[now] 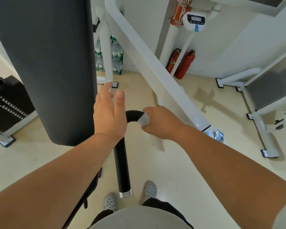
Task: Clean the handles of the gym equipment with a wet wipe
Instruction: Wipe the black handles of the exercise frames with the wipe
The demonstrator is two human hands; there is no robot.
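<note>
- Handle [121, 162] — the black curved bar — rises from its silver end cap near your feet and bends right at the top.
- Your right hand [158, 123] curls round the wet wipe [144, 120], bunched against the handle just past the bend.
- Your left hand [109, 116] is spread, fingers straight, over the bend — whether it touches the handle you cannot tell.
- Just left hangs a dark pad [48, 63]; a white frame bar [155, 66] slants behind your hands.
- Two red fire extinguishers [185, 65] stand by the far wall.
</note>
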